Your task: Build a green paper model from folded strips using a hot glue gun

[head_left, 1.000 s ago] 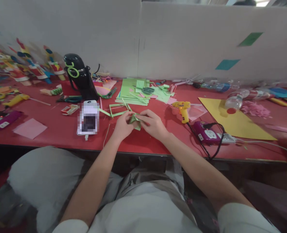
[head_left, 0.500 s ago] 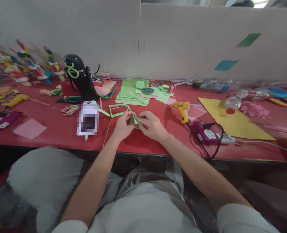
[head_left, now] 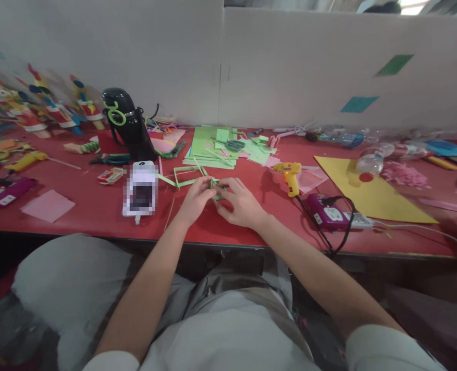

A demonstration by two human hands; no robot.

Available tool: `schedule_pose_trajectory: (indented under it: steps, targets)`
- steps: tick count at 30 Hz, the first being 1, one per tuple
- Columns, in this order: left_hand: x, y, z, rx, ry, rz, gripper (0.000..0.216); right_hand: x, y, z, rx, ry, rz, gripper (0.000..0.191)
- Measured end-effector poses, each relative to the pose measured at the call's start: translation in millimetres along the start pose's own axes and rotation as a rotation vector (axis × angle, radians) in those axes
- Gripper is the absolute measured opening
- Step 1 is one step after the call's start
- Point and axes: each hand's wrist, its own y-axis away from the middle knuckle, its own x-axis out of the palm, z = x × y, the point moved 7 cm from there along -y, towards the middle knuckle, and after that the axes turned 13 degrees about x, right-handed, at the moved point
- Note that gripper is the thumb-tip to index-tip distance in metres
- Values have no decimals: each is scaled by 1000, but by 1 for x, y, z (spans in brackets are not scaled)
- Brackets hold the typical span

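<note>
Between my hands is a small folded piece of green paper, mostly covered by fingers. My left hand pinches its left side. From the right, my right hand grips it with thumb and fingers. Just behind my left hand lies a frame of light green paper strips on the red table. Farther back rest green paper sheets, with dark-handled scissors among green scraps.
To the right are a yellow glue gun, a purple power strip, yellow paper and a plastic bottle. Leftward stand a phone and a black flask. A pink paper square lies near the front edge.
My fingers have shifted on the green paper; a flat face of it that showed before is now mostly covered. The right fingers have curled closer around it.
</note>
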Motion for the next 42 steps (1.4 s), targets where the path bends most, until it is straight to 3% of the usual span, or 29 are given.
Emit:
schedule_pose_trajectory:
  steps: [5, 8, 12, 17, 21, 26, 36, 39, 42]
  targets:
    - [-8, -3, 0, 110, -179, -70, 44, 0, -1, -2, 7, -148, 12, 20]
    - [-9, -2, -4, 201, -274, -68, 46, -6, -3, -14, 103, -263, -75, 7]
    - [-8, -1, -9, 267, -349, -61, 42, -15, -2, -36, 325, -322, -225, 17]
    - [-7, -1, -13, 310, -401, -47, 37, -10, 0, -50, 490, -466, -175, 32]
    - [-4, 0, -15, 340, -437, -19, 36, -3, 0, -52, 494, -530, -119, 40]
    - [-1, 0, -15, 371, -446, 24, 35, -1, -2, -49, 406, -453, -67, 42]
    - [5, 2, -21, 436, -534, 104, 35, 3, -3, -50, 379, -469, -35, 11]
    - [2, 0, -24, 404, -448, 63, 30, 5, -2, -52, 427, -541, -19, 13]
    - [-4, -4, -19, 307, -216, 20, 29, 3, -2, -52, 448, -587, -24, 19]
